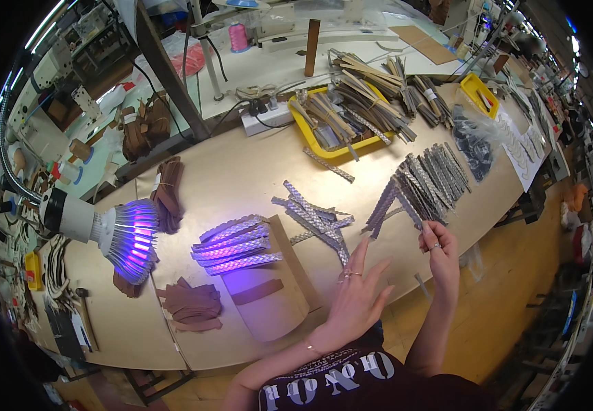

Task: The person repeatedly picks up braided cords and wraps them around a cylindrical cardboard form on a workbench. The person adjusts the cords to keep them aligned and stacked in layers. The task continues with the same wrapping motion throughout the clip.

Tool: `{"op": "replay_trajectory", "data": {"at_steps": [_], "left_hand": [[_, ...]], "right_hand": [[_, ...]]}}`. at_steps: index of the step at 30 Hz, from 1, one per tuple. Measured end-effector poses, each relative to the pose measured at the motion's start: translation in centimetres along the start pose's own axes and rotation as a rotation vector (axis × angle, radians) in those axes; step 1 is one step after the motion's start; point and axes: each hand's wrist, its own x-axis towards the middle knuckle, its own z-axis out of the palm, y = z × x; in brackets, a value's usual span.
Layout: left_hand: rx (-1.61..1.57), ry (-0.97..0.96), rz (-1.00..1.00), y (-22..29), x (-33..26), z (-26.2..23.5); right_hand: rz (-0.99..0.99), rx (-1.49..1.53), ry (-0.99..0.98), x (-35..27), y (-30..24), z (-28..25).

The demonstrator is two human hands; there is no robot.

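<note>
My right hand (440, 255) pinches the near end of a grey braided strip (408, 203) between thumb and fingers. That strip lies at the left end of a row of similar braided strips (442, 179) on the table's right side. My left hand (357, 296) is open, fingers stretched out, over the near part of the table and apart from the strips. Beyond it lies a loose, crossed pile of braided strips (315, 218). Further left, several braided strips (238, 248) rest side by side on a board (266, 325), lit violet, with a flat brown strip (257, 292) nearer me.
A lamp (129, 240) on a flexible neck glows violet at the left. Brown strips (192, 305) lie stacked near it. A yellow tray (324, 152) holds bundled strips at the back, beside a power strip (266, 118). The table's near edge runs just before me.
</note>
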Motion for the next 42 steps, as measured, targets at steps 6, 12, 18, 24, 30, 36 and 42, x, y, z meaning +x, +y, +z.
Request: {"op": "replay_trajectory", "data": {"at_steps": [6, 12, 18, 24, 30, 36, 42], "left_hand": [[0.082, 0.218, -0.002, -1.9, 2.8, 5.2], [-0.034, 0.113, 0.027, -3.6, 4.4, 6.4], [-0.12, 0.008, -0.065, -3.4, 6.7, 5.9], [-0.184, 0.001, 0.01, 0.3, 4.9, 2.3], [-0.797, 0.23, -0.106, 3.3, 1.0, -5.1], [-0.887, 0.547, -0.246, 2.2, -1.8, -11.0], [-0.749, 0.631, -0.236, -1.0, -3.7, -15.0]], "right_hand": [[0.029, 0.0, -0.167, -2.0, -2.1, -2.4], [-0.064, 0.051, -0.082, -2.8, -3.0, -3.7], [-0.266, 0.165, 0.015, -3.6, -4.6, -5.2], [-0.238, 0.255, -0.149, -3.9, -5.3, -3.2], [-0.085, 0.248, -0.437, -3.3, -5.3, 1.7], [0.0, 0.281, -0.669, -3.4, -7.1, 8.1], [-0.376, -0.045, -0.584, -2.9, -7.7, 13.9]]}}
